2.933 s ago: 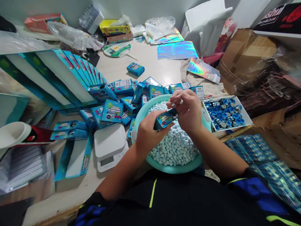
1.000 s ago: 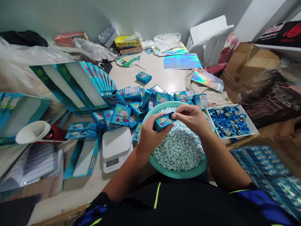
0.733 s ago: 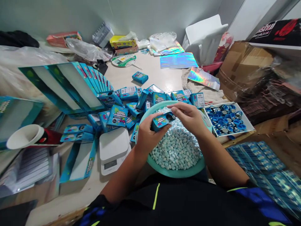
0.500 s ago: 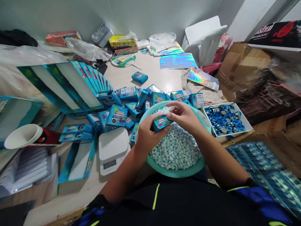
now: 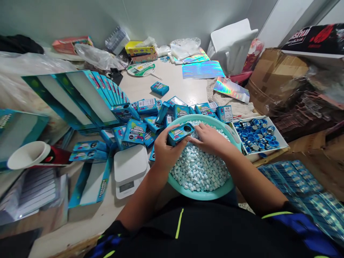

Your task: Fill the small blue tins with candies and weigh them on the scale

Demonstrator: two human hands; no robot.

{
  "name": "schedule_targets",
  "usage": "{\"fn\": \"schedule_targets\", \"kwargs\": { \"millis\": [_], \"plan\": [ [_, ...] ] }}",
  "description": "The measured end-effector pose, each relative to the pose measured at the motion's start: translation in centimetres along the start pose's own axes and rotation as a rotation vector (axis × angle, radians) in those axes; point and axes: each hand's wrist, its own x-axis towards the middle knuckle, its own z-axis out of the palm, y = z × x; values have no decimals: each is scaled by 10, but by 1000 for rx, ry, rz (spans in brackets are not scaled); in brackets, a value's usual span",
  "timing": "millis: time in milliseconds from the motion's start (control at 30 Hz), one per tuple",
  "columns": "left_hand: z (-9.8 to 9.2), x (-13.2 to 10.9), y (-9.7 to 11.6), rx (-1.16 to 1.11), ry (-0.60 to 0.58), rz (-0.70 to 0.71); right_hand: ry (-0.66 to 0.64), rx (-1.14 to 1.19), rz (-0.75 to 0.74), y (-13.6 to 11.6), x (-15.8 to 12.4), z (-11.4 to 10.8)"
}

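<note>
A teal basin (image 5: 203,194) full of small pale blue candies (image 5: 199,172) sits right in front of me. My left hand (image 5: 166,150) is closed around a small blue candy box (image 5: 180,133) with a round hole at its end, held over the basin's far left side. My right hand (image 5: 210,139) rests palm down on the candies just right of the box, fingers curled into the pile. Whether it holds any candies is hidden.
A heap of similar blue boxes (image 5: 150,116) lies beyond the basin. A white scale (image 5: 129,171) stands to the left, with flat blue cartons (image 5: 80,96) fanned behind it. A white tray of blue caps (image 5: 256,134) sits on the right, cardboard boxes (image 5: 279,75) beyond.
My right hand has left the box's hole and dropped onto the candies in the basin. My left hand keeps the box and has lifted it slightly to the left.
</note>
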Motion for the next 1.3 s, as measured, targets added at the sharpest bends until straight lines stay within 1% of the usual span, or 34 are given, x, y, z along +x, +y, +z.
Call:
{"fn": "schedule_targets", "kwargs": {
  "millis": [167,267,333,400,467,567,633,667,733,833,900,967,1067,1167,1300],
  "plan": [
    [-1,1,3,-12,-26,24,13,190,0,2,7,-1],
    [0,1,3,-18,-41,33,14,280,61,5,7,-5],
    [0,0,3,-17,-47,34,53,377,103,7,5,-10],
    [0,0,3,-13,-62,45,144,537,126,8,3,-15],
    [-1,1,3,-11,-115,87,273,757,140,6,2,-19],
    [-2,3,4,-17,-245,212,481,1121,147,-4,3,-23],
    [-1,4,5,-13,-297,294,569,1297,120,-15,4,-23],
    [-1,4,6,-6,-304,321,598,1349,107,-20,5,-21],
    [2,2,8,4,-296,336,644,1404,100,-30,6,-18],
    [6,-3,12,23,-236,332,706,1401,118,-37,7,-13],
    [9,-6,13,35,-205,342,731,1349,118,-37,7,-11],
    [11,-7,14,41,-208,344,753,1305,107,-35,6,-10],
    [12,-5,14,44,-209,311,765,1309,82,-33,5,-12],
    [13,-2,14,43,-204,325,756,1372,66,-36,3,-15],
    [14,0,13,-6,-226,424,792,1570,60,-42,-1,-19]
  ]
}}
